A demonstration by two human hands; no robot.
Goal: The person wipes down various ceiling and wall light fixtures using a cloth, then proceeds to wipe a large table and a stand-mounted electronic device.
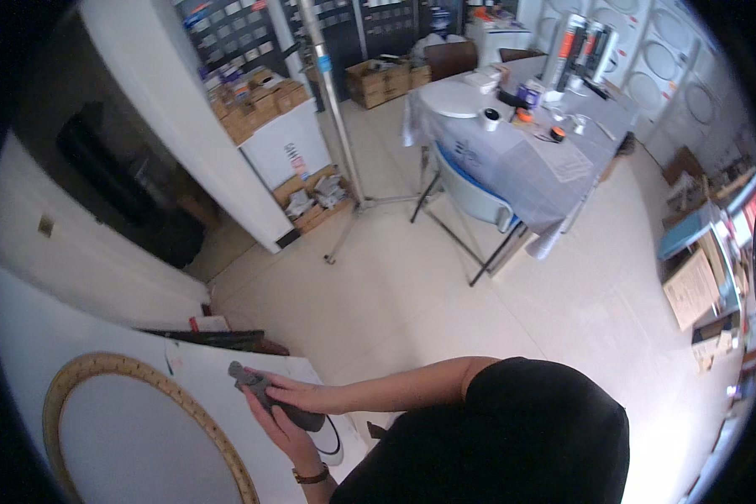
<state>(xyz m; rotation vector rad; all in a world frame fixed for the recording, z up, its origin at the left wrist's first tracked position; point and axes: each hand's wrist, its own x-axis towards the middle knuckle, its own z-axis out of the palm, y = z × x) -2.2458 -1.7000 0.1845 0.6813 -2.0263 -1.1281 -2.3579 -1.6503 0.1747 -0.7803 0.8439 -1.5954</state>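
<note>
A dark grey, soft-looking bundle (305, 418), perhaps folded cloth, lies between both of my hands above the white tabletop (208, 384). My right hand (299, 395) rests along its upper side with the fingers stretched out. From below, my left hand (280, 431) grips it, with a brown-strapped band on that wrist. A rounded white object with a dark curved line (332, 444) shows just behind the bundle, partly hidden by it. To the left on the same surface is a large round gold-coloured frame (126, 364) around a pale surface, cut off by the picture's lower edge.
A blue-and-white chair (475, 192) stands against a cloth-covered table (510, 167) holding small boxes and devices. Nearer the pillar (183, 107) is a metal pole stand (337, 107) with spread legs. Cardboard boxes (384, 82) sit behind it; a cardboard sheet (692, 288) leans at right.
</note>
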